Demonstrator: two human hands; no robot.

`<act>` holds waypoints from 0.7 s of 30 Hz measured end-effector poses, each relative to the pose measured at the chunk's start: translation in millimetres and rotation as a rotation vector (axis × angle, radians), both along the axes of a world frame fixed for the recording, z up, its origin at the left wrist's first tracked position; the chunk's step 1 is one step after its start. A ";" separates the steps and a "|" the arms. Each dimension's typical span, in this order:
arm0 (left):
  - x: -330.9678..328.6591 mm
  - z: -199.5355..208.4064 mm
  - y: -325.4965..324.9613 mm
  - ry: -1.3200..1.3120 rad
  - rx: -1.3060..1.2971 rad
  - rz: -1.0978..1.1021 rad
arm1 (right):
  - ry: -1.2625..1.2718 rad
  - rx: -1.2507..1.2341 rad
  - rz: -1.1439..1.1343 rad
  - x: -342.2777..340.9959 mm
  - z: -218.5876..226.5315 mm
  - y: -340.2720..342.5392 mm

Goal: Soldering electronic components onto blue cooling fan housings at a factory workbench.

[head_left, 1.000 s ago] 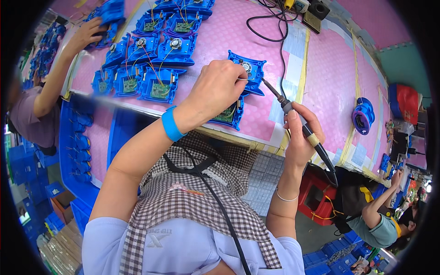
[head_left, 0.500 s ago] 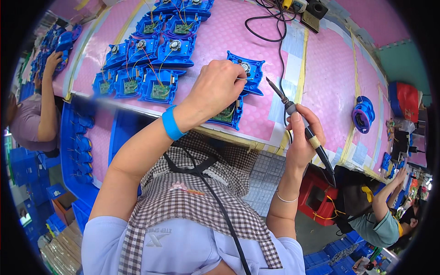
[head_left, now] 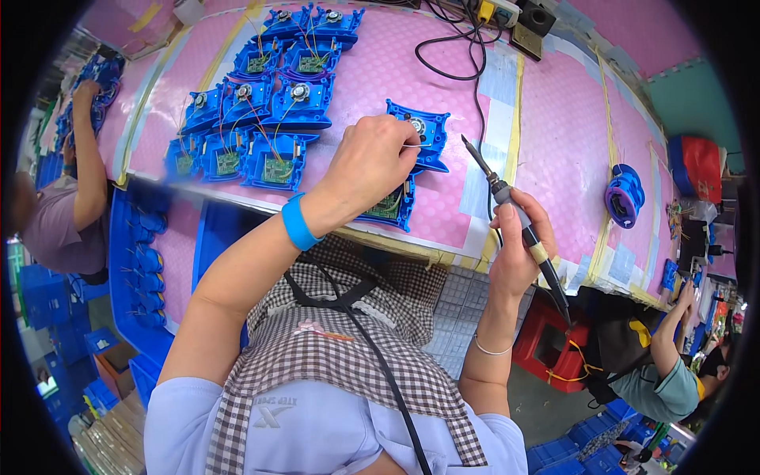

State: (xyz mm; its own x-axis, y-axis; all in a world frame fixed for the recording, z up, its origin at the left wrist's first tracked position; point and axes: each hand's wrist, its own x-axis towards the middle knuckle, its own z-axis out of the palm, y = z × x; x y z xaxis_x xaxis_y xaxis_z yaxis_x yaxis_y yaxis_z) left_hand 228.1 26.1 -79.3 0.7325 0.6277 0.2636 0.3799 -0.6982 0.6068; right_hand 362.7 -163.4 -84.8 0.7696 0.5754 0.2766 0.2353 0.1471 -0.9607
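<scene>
Pink tabletop (head_left: 566,134), left hand (head_left: 370,157) knuckles-up, fingers together on wire (head_left: 423,146), right hand (head_left: 516,249) tight around tilted soldering iron (head_left: 501,191)

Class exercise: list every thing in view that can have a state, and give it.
Left hand, pinching a thin pale wire
Right hand, gripping the soldering iron
Soldering iron, tip touching nothing; heat unclear
Blue speaker casing by left hand, open
Grouped blue casings, open, circuit boards or speakers exposed
Blue wristband, worn
</scene>
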 end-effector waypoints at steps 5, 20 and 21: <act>-15.0 23.1 1.6 -0.155 0.049 0.030 | -0.002 0.070 -0.042 -0.4 -2.4 4.4; -41.4 16.0 5.3 -0.015 0.089 0.230 | 0.045 0.115 0.061 -7.8 -1.2 11.9; -41.6 19.0 2.1 -0.057 0.118 0.261 | 0.027 0.109 0.065 -8.1 -0.7 10.9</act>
